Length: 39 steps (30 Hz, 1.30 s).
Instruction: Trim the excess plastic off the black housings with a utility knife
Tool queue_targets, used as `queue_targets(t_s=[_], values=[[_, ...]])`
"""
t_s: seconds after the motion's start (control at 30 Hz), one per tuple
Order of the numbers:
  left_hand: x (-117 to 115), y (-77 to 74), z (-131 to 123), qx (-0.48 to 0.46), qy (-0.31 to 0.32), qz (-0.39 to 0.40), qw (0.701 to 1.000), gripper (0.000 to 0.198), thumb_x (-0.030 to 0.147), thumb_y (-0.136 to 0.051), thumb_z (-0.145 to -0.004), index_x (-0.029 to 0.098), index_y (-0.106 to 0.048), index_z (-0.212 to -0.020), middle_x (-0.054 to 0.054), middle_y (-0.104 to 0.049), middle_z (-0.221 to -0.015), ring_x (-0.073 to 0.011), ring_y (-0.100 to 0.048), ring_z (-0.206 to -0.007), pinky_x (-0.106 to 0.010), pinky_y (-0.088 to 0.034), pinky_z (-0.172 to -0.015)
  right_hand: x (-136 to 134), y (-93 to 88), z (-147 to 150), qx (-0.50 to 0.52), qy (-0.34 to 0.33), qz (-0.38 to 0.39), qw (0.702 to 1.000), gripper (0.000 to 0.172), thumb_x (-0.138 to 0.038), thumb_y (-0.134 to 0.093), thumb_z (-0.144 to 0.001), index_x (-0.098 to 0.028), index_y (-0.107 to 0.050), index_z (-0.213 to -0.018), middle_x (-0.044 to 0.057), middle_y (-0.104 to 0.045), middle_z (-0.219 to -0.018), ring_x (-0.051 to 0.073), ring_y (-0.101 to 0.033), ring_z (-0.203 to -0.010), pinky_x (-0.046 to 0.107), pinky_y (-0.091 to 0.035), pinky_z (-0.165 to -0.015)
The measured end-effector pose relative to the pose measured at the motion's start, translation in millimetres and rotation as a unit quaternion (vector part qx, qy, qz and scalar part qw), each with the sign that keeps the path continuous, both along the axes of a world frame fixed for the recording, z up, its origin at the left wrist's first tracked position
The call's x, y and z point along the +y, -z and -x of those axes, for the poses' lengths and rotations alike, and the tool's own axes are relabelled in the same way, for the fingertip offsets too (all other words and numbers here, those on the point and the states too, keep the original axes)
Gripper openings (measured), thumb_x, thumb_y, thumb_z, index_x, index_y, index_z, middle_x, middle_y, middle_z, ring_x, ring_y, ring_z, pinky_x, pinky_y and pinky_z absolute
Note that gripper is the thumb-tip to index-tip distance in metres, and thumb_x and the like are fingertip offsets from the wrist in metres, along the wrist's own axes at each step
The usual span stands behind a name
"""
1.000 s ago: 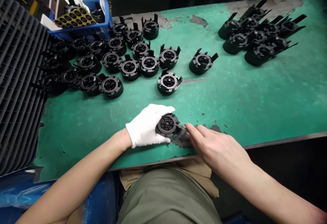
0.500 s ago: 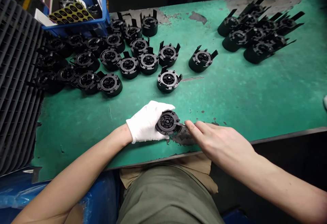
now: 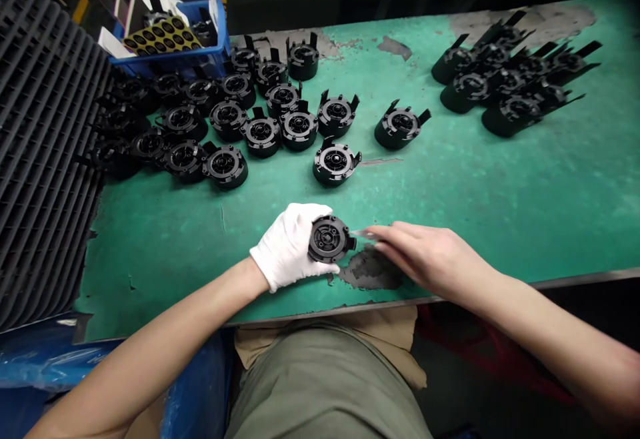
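R hand point(image 3: 425, 252) had drawn back a bit since the prev. frame, taking the thin tool point(image 3: 364, 233) off the rim of the round part point(image 3: 329, 239); before, its tip overlapped that rim, & now it sat just beside it, on the R.

Nearest, olive cloth point(image 3: 325, 385) lay in soft matte folds on the part's near side. Just near-R of the part, a worn patch point(image 3: 370, 272) showed dark & ragged against the green table point(image 3: 475, 192).

Part was over the table near its front edge; couldn't tell if it touched. Ribbed face pointed up toward the cam, outline circular, axis running up through the face; a short tab stuck out R. L hand point(image 3: 294, 245), in a white fabric glove, had fingers clamped round its L side. R hand, bare, had fingertips pinched on the tool, whose long axis ran roughly L–R, tip aimed at the part, blurred.

Beyond the part stood a loose piece point(image 3: 335, 162), hard & black w/ a glossy ring; farther, to its R, a second piece point(image 3: 399, 127). Well L of the part, a ribbed rack point(image 3: 40, 145). Far-L, a left batch point(image 3: 224, 164) of similar drums; far-R, a right batch point(image 3: 509, 82) w/ flat slanting tabs. Farthest, far-L, a smooth blue bin point(image 3: 170, 62) held a gold sticker sheet point(image 3: 163, 35).
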State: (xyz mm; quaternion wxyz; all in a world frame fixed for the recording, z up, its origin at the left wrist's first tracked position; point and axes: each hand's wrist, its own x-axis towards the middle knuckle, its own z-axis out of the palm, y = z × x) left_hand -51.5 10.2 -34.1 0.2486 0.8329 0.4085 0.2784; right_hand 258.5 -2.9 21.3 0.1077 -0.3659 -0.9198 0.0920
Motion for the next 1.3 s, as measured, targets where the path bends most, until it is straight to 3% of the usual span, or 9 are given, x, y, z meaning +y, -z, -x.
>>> queue_targets(t_s=[0.07, 0.13, 0.23, 0.37, 0.57, 0.9, 1.3], values=[[-14, 1.1, -1, 0.001, -0.088, -0.007, 0.996, 0.103, 0.076, -0.100, -0.065, 0.018, -0.056, -0.138, -0.019, -0.071, -0.131, -0.0403, -0.074, -0.120, -0.056, -0.062, -0.105, -13, 4.3, 1, 0.083, 0.072, 0.002, 0.994, 0.029, -0.020, -0.058, -0.113, -0.020, -0.063, -0.142, 0.005, -0.078, -0.113, 0.016, -0.075, -0.092, 0.027, -0.054, -0.080], [-23, 1.9, 0, -0.007, -0.116, -0.018, 0.993, 0.101, 0.084, -0.094, -0.065, 0.019, -0.056, -0.133, -0.017, -0.071, -0.126, -0.0388, -0.075, -0.117, -0.055, -0.064, -0.103, -30, 6.8, 6, 0.106, 0.116, -0.014, 0.987, 0.036, -0.016, -0.060, -0.111, -0.019, -0.062, -0.147, 0.005, -0.076, -0.109, 0.016, -0.073, -0.090, 0.027, -0.054, -0.081], [-24, 4.8, 5, -0.014, -0.101, -0.064, 0.993, 0.106, 0.089, -0.088, -0.070, 0.019, -0.051, -0.140, -0.021, -0.067, -0.137, -0.0402, -0.073, -0.128, -0.055, -0.062, -0.108, -49, 8.8, 21, 0.056, 0.117, -0.033, 0.991, 0.039, -0.014, -0.059, -0.111, -0.016, -0.061, -0.150, 0.004, -0.070, -0.097, 0.018, -0.067, -0.083, 0.029, -0.051, -0.077], [-12, 10.4, 7, 0.015, -0.055, -0.077, 0.995, 0.121, 0.092, -0.086, -0.068, 0.016, -0.046, -0.152, -0.025, -0.067, -0.144, -0.0437, -0.070, -0.133, -0.059, -0.060, -0.111, -49, 8.8, 35, -0.005, 0.101, -0.075, 0.992, 0.031, -0.019, -0.059, -0.112, -0.011, -0.065, -0.142, 0.006, -0.069, -0.096, 0.020, -0.063, -0.085, 0.032, -0.050, -0.076], [-7, 11.0, 2, 0.009, -0.037, -0.045, 0.998, 0.101, 0.085, -0.088, -0.074, 0.015, -0.059, -0.140, -0.019, -0.077, -0.129, -0.0389, -0.077, -0.120, -0.053, -0.063, -0.104, -39, 4.7, 43, -0.051, 0.081, -0.101, 0.990, 0.028, -0.015, -0.058, -0.111, -0.010, -0.069, -0.137, 0.004, -0.063, -0.089, 0.021, -0.055, -0.081, 0.034, -0.043, -0.072], [-6, 5.7, -1, 0.002, -0.037, -0.022, 0.999, 0.090, 0.074, -0.093, -0.074, 0.016, -0.062, -0.135, -0.018, -0.078, -0.129, -0.0377, -0.078, -0.119, -0.052, -0.064, -0.103, -30, -4.9, 49, -0.123, 0.043, -0.101, 0.986, 0.023, -0.007, -0.061, -0.102, -0.011, -0.072, -0.122, 0.005, -0.056, -0.086, 0.024, -0.046, -0.080, 0.039, -0.039, -0.077], [-5, 1.3, 0, 0.024, -0.038, 0.004, 0.999, 0.089, 0.063, -0.099, -0.070, 0.017, -0.062, -0.137, -0.015, -0.078, -0.130, -0.0373, -0.077, -0.119, -0.052, -0.062, -0.106, -19, -6.6, 49, -0.163, 0.016, -0.138, 0.977, 0.025, -0.007, -0.057, -0.104, -0.010, -0.071, -0.125, 0.005, -0.056, -0.085, 0.025, -0.042, -0.080, 0.041, -0.034, -0.072]])
